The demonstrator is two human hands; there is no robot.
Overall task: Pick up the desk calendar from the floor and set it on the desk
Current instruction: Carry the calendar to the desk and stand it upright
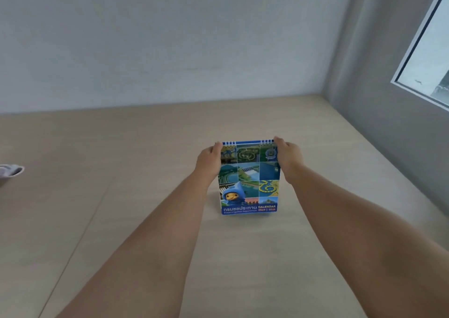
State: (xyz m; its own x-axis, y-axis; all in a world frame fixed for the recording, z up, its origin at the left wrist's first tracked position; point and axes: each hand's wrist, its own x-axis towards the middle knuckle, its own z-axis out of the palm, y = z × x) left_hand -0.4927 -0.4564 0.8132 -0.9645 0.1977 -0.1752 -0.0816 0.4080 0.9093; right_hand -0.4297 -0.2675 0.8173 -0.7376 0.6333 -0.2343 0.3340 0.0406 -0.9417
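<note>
A blue spiral-bound desk calendar (250, 179) with a grid of aerial photos and a cartoon mascot stands upright on the pale wooden desk (145, 184), its bottom edge resting on the surface. My left hand (209, 160) grips its upper left edge. On the other side my right hand (289, 157) grips the upper right edge near the spiral binding. Both arms stretch forward from the bottom of the view.
The desk meets a pale wall (170, 38) at the back and a grey wall (379, 123) on the right. A window (430, 55) is set in the right wall. A grey-white object (11, 172) lies at the desk's left edge.
</note>
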